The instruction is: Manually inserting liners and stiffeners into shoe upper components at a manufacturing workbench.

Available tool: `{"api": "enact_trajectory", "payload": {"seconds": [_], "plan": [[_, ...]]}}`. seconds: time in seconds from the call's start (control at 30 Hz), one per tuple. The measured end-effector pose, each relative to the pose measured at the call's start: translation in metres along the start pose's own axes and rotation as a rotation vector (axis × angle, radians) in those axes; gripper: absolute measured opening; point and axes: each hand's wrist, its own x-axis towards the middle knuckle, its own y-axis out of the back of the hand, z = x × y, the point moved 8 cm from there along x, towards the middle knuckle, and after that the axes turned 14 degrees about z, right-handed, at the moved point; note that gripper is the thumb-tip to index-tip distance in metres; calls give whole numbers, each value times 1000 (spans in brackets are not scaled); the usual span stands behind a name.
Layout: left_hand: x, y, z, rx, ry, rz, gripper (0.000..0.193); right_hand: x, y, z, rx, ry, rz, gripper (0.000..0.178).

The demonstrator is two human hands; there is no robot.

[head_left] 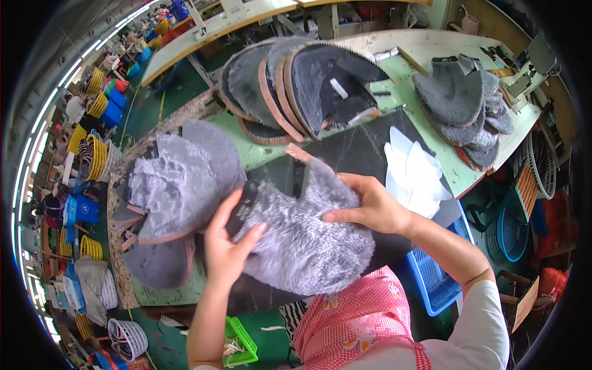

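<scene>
Apparently I'm at a positioning step, left grip (223, 254) and right grip (383, 206) both part-closed, pinching the fur piece (314, 243) over the black board (361, 153); shifting it calls for even support.

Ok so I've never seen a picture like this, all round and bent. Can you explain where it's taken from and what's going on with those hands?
There's no robot here. A wide fisheye camera on a person's head looks down, so edges bend and the picture's left is the person's left. The left hand and right hand are bare, holding a gray furry piece between them, thumbs on the fur. Below is their pink checked apron. On the green tabletop are a pile of gray pieces at left, dark curved pieces beyond the hands, white sheets, and another gray pile at far right.
</scene>
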Motion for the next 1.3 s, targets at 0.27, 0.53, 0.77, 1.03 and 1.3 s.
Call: {"api": "enact_trajectory", "payload": {"seconds": [0.27,0.53,0.77,1.03,1.3], "plan": [[97,159,55,1082,-474,577,66,90,153,3,-970,283,885,49],[50,-72,141,620,-1133,31,81,67,72,-85,-210,550,362,28],[3,-124,216,738,-1377,-185,31,10,66,-121,170,173,-49,27],[32,-96,12,590,-282,-290,37,-52,184,-34,-1208,190,405,51],[-63,-204,40,497,-901,-643,59,-91,218,17,-1258,-399,312,44]]}}
